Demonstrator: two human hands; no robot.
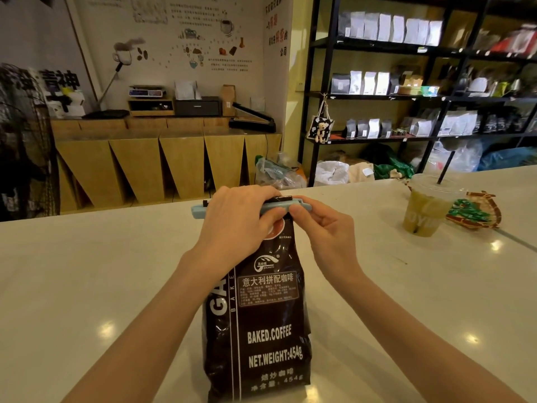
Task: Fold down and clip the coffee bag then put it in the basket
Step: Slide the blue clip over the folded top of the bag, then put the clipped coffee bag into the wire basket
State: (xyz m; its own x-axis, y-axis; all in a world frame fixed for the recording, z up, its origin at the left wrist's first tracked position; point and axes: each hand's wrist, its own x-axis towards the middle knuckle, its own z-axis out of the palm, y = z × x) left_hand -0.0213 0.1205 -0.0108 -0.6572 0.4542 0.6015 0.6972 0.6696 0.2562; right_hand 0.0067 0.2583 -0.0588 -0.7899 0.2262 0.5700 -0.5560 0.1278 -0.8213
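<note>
A dark brown coffee bag [261, 330] printed "BAKED.COFFEE" stands upright on the white counter [87, 286], close in front of me. A long light-blue clip [200, 210] lies across its folded top. My left hand [241, 222] covers the middle of the clip and the bag's top, fingers curled over it. My right hand [322, 228] pinches the clip's right end between thumb and fingers. The fold itself is hidden under my hands. No basket shows in this view.
A plastic cup of greenish drink [427, 210] with a black straw stands at the right on the counter, beside a woven coaster with a green wrapper [476, 212]. Beyond the counter are a wooden sideboard [168, 158] and black shelves [421, 82] of coffee bags.
</note>
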